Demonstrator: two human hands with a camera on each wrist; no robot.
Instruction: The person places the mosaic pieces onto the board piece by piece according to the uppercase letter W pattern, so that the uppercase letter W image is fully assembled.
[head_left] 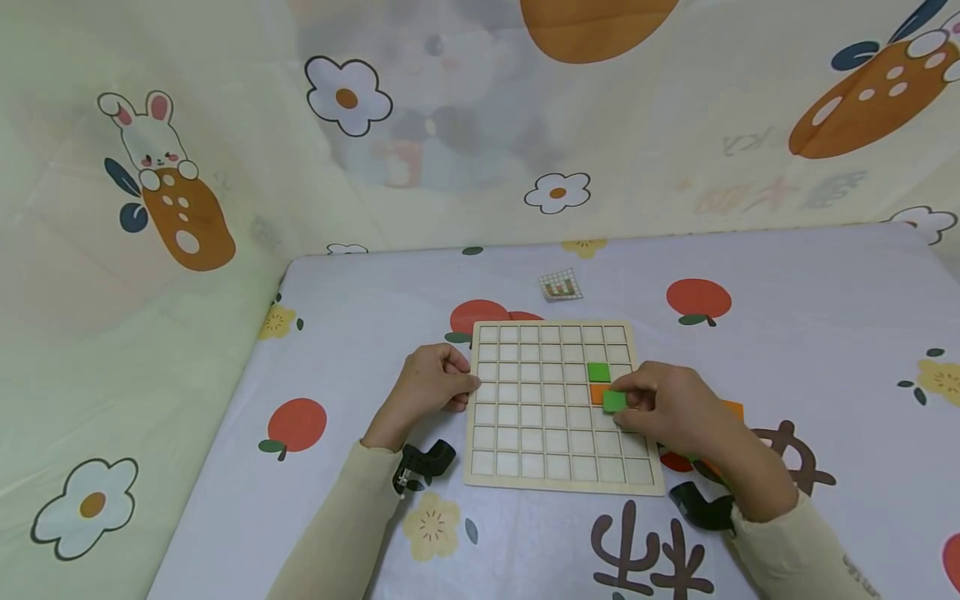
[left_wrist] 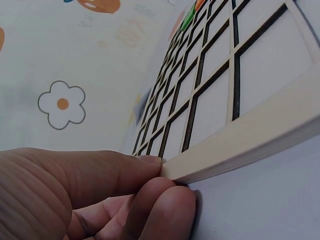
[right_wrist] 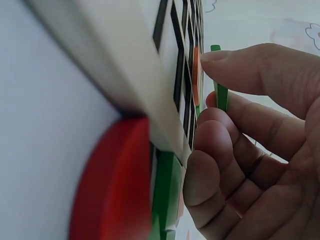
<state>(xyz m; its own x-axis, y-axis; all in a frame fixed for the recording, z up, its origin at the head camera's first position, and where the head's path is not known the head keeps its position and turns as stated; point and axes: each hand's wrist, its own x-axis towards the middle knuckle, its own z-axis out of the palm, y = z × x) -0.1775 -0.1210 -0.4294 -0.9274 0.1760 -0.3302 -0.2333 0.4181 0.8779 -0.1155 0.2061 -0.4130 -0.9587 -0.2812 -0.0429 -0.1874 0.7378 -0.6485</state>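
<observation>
Pale sleeves (head_left: 337,521) lay in front of the grid board (head_left: 562,486). The left hand (head_left: 430,383) gripped its left edge; the right hand (head_left: 678,408), nearer the orange tile (head_left: 597,394), pinched a green tile (head_left: 614,402) just beside it, raised over the board's right half.

No lettering legible for certain.
Brown character-like marks (head_left: 627,542) on the surface (head_left: 825,350), faint marks (head_left: 772,195) on the backdrop (head_left: 660,125), and dark print (head_left: 860,577) (too small to read) on the right sleeve (head_left: 795,550).

The grid board (head_left: 552,393) looks like smooth, matt wood, the green tiles (head_left: 597,372) matt, the table covering (head_left: 360,292) like cloth.
</observation>
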